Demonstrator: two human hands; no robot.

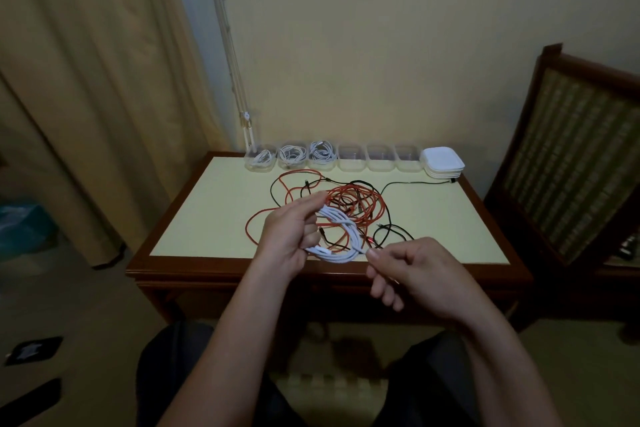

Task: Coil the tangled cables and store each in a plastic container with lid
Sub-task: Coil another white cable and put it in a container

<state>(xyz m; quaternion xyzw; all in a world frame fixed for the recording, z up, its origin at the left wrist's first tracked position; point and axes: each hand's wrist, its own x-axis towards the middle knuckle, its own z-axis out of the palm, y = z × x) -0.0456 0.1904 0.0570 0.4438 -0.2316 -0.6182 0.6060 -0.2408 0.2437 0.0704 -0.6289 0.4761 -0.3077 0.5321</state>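
While the left hand point(289, 239) is gripping the white cable point(341, 236) coil and the right hand point(415, 276) is pinching its loose end just beside it, slack grip is risking loops springing apart onto the red cable point(346, 204) tangle beyond.

Six clear plastic containers point(351, 158) stand in one row along the far edge of the tabletop point(194, 218). Three of them, the ones toward the far left corner, each hold one coiled white cable point(292, 153); the other three hold nothing. One stack of white lids point(442, 162) sits at the far right corner; four layers show, though the exact count is hard to tell. One more white cable point(341, 232), partly coiled, is held between two hands point(289, 239). The loose tangle in the middle of the tabletop mixes red cables point(360, 198) and black cables point(398, 229); how many of each cannot be told.
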